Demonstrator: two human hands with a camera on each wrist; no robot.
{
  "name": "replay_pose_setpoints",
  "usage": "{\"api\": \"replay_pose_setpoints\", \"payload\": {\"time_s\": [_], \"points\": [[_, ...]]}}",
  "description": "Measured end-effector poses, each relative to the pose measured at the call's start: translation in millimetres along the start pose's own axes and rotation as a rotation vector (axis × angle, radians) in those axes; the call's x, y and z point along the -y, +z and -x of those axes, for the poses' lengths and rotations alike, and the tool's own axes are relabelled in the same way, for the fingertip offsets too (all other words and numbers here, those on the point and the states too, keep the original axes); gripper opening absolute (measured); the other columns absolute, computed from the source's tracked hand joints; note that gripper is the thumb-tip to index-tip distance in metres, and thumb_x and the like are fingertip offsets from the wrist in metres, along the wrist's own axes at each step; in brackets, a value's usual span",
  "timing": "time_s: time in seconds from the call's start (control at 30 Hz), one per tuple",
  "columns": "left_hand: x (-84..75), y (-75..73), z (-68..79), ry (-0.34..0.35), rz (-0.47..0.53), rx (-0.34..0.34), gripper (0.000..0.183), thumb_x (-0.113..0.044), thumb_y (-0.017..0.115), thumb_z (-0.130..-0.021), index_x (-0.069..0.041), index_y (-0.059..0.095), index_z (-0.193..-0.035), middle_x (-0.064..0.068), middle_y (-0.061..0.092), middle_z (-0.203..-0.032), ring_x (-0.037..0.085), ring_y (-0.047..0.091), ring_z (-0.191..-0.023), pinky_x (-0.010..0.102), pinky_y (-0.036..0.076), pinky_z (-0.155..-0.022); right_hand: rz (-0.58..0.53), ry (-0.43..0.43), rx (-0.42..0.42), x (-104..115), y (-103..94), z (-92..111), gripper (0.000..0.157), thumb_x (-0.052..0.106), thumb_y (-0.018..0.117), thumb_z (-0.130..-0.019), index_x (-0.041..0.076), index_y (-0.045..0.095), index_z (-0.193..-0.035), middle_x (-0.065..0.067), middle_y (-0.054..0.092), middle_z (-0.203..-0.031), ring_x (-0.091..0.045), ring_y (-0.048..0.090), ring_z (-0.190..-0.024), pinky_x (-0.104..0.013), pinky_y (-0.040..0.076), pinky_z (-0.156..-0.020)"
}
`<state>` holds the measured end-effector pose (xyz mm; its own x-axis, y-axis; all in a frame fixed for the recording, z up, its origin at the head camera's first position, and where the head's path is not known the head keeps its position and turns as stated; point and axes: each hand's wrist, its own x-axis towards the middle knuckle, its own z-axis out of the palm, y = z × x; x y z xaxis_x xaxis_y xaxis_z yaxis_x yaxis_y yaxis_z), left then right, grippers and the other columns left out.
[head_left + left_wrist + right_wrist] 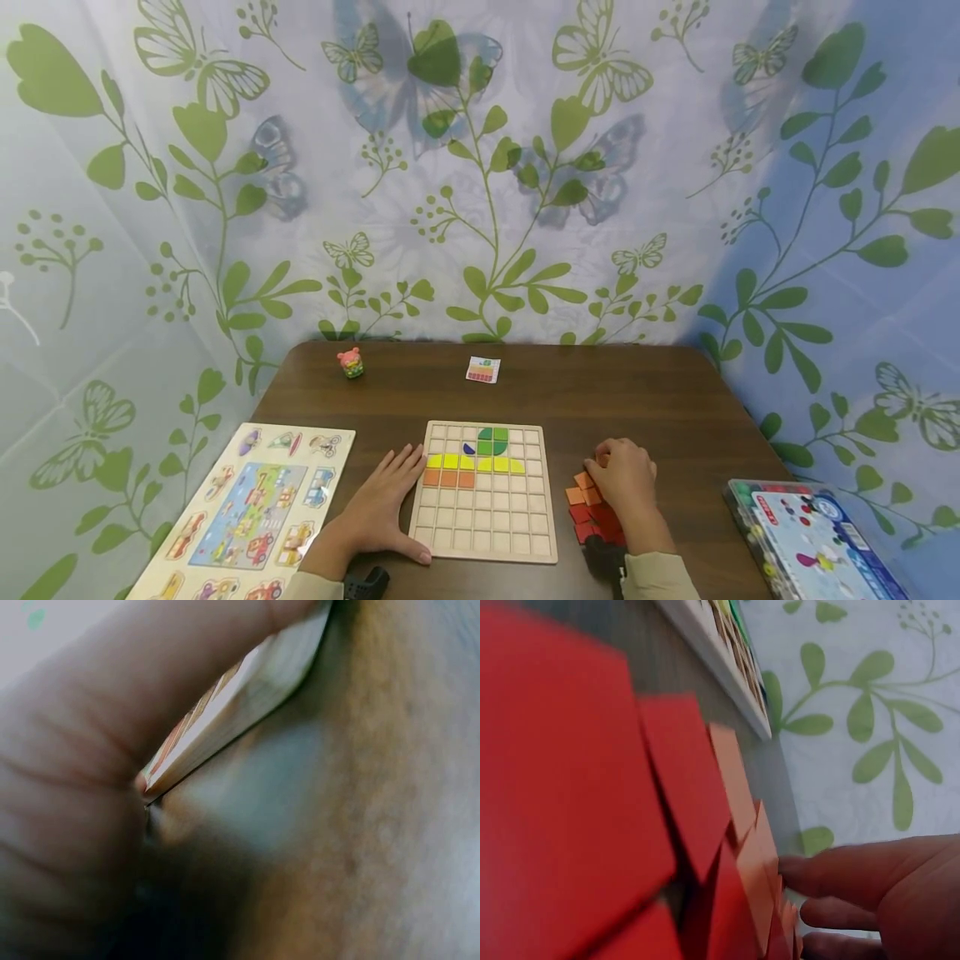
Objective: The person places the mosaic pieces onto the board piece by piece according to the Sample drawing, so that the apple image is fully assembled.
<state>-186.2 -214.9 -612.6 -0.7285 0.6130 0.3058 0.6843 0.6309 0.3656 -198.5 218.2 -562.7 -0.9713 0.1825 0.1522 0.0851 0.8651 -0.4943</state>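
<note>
**Inspector A:** Head view first. What is lying on the counter [660,392]?

**Inspector B:** A wooden grid board [487,525] is sitting at the near middle, partly filled: green pieces at the top, a yellow row under them, three orange squares below that on the left. The left hand [386,504] is lying flat on the counter with fingers spread straight, its fingertips and thumb touching the board's left edge. It is holding nothing. The right hand [626,483] is resting on a pile of red and orange tiles [587,510] just right of the board, fingers curled down onto the far end of the pile. I cannot tell whether it is pinching a tile.

**Inspector A:** Other items?

**Inspector B:** A vehicle puzzle [247,508] is lying at the left, a plastic case [813,537] at the right edge, a small card [483,369] and a little toy figure [350,362] near the far edge.

**Inspector A:** Left wrist view?

**Inspector B:** Very close and blurred. The hand is filling the left side; the board's pale wooden edge [232,712] is running against it, on the dark counter.

**Inspector A:** Right wrist view?

**Inspector B:** The tiles are filling the frame, red nearest, orange beyond. The fingers [855,874] are bending toward the orange tiles, one fingertip touching the pile's edge. The board's corner [727,667] is showing behind.
</note>
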Motion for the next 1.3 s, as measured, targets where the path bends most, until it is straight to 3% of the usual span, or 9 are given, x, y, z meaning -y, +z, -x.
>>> {"api": "replay_pose_setpoints", "payload": {"time_s": [0.17, 0.43, 0.7, 0.8, 0.93, 1.1, 1.3], "points": [[0.6, 3.0, 0.5, -0.024, 0.012, 0.004, 0.143, -0.092, 0.075, -0.061, -0.002, 0.034, -0.164, 0.017, 0.028, -0.17, 0.041, 0.024, -0.155, 0.05, 0.009, -0.127, 0.003, 0.014, 0.022, -3.9, -0.7, -0.9, 0.027, 0.021, 0.086, -0.089, -0.001, 0.076, -0.101, -0.022, 0.065, -0.109, -0.045, 0.06, -0.103, -0.064, 0.044, -0.092], [-8.1, -5.6, -3.2, -0.082, 0.004, 0.07, 0.145, -0.092, 0.076, -0.059, 0.0, 0.035, -0.163, 0.017, 0.027, -0.17, 0.04, 0.022, -0.156, 0.06, 0.017, -0.123, -0.016, 0.024, 0.01, -3.0, 2.0, -3.7, 0.021, 0.014, 0.083, -0.089, -0.001, 0.077, -0.102, -0.017, 0.066, -0.102, -0.04, 0.061, -0.097, -0.06, 0.043, -0.091], [-8.3, -5.3, -4.0, -0.075, 0.004, 0.063, 0.144, -0.091, 0.076, -0.06, 0.001, 0.035, -0.163, 0.018, 0.028, -0.17, 0.041, 0.022, -0.155, 0.061, 0.017, -0.123, -0.028, -0.032, -0.021, 0.0, 5.8, -5.2, 0.015, 0.006, 0.084, -0.086, 0.002, 0.078, -0.098, -0.016, 0.069, -0.1, -0.04, 0.066, -0.097, -0.06, 0.041, -0.09], [-7.6, -4.9, -3.5, -0.071, 0.008, 0.056, 0.145, -0.092, 0.076, -0.059, 0.001, 0.035, -0.163, 0.018, 0.028, -0.17, 0.041, 0.023, -0.155, 0.061, 0.016, -0.123, -0.08, -0.079, -0.03, 5.7, 7.6, -2.2, 0.013, 0.001, 0.082, -0.085, 0.002, 0.078, -0.097, -0.014, 0.07, -0.097, -0.037, 0.067, -0.093, -0.056, 0.05, -0.091], [-6.7, -4.9, -2.6, -0.068, 0.002, 0.059, 0.146, -0.093, 0.076, -0.058, 0.0, 0.035, -0.163, 0.017, 0.026, -0.17, 0.039, 0.022, -0.156, 0.06, 0.016, -0.123, -0.179, -0.173, -0.026, 17.9, 15.5, 5.0, 0.017, -0.006, 0.082, -0.083, 0.003, 0.078, -0.097, -0.009, 0.07, -0.097, -0.03, 0.068, -0.089, -0.05, 0.061, -0.082], [-2.1, -1.2, -1.5, -0.052, 0.003, 0.037, 0.146, -0.094, 0.075, -0.058, -0.001, 0.035, -0.163, 0.016, 0.027, -0.17, 0.039, 0.023, -0.156, 0.056, 0.013, -0.125, -0.277, -0.319, -0.017, 40.5, 29.6, 16.9, 0.022, -0.006, 0.088, -0.081, 0.009, 0.078, -0.095, -0.001, 0.07, -0.093, -0.019, 0.066, -0.083, -0.04, 0.062, -0.077], [-0.8, -0.2, -1.2, -0.065, 0.004, 0.05, 0.146, -0.093, 0.075, -0.058, -0.002, 0.034, -0.164, 0.014, 0.025, -0.171, 0.037, 0.021, -0.157, 0.051, 0.008, -0.126, -0.355, -0.447, 0.069, 72.0, 45.0, 31.6, 0.024, -0.007, 0.088, -0.081, 0.013, 0.076, -0.091, 0.005, 0.071, -0.089, -0.014, 0.067, -0.081, -0.032, 0.061, -0.072]]}}
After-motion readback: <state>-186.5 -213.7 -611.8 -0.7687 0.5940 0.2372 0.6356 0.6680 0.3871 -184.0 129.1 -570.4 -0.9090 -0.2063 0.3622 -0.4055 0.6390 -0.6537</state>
